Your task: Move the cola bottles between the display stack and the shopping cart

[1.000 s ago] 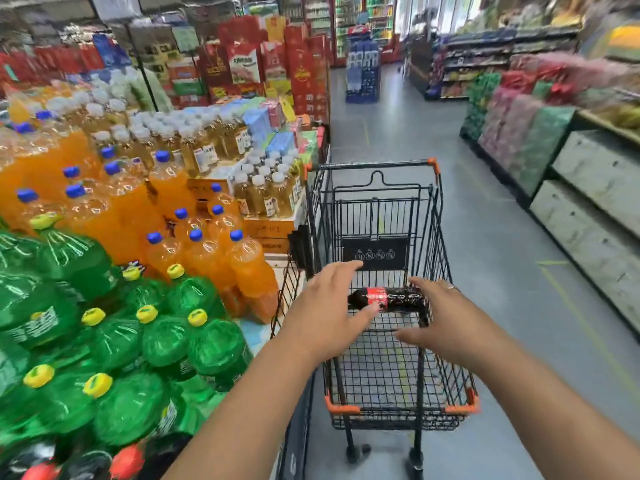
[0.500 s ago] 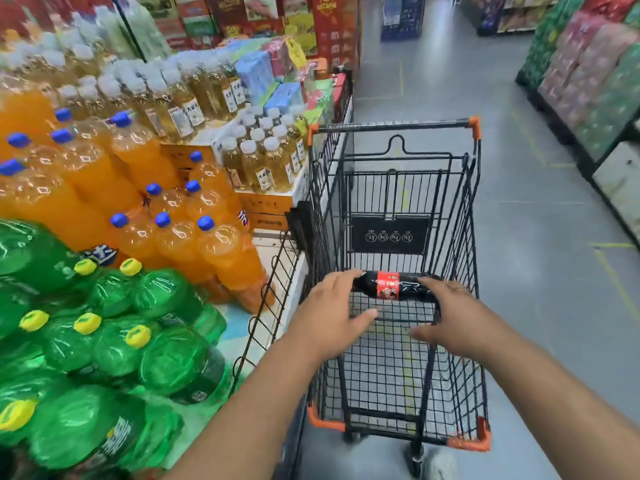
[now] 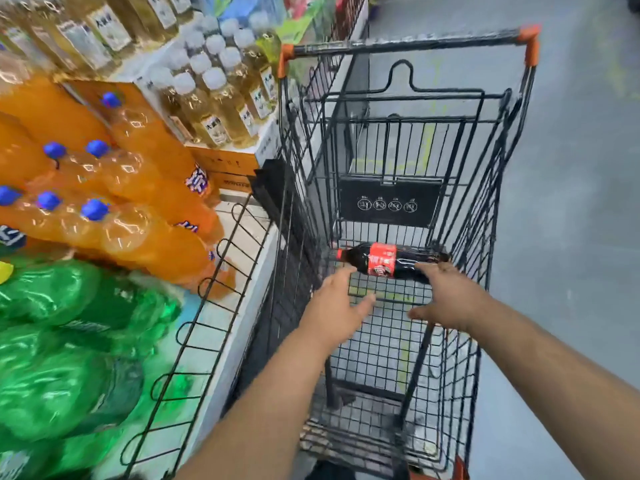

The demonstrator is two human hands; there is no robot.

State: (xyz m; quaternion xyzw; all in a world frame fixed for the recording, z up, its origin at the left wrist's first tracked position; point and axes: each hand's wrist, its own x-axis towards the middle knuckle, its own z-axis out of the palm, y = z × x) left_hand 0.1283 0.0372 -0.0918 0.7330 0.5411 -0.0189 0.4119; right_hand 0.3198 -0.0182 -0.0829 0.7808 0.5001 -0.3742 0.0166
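Cola bottle (image 3: 381, 260) on its side in the shopping cart (image 3: 408, 46), my left grip (image 3: 335, 304) spread open beside its neck, my right grip (image 3: 450, 299) open at its base, holding nothing

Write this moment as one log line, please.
cola bottle: lying sideways in cart | left hand: open, near its neck | right hand: open, at its base

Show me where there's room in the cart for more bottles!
The wire floor of the cart is bare from the cola bottle back toward you. The strip under the black sign is taken by that bottle. Orange bottles and green bottles alongside are packed tight.
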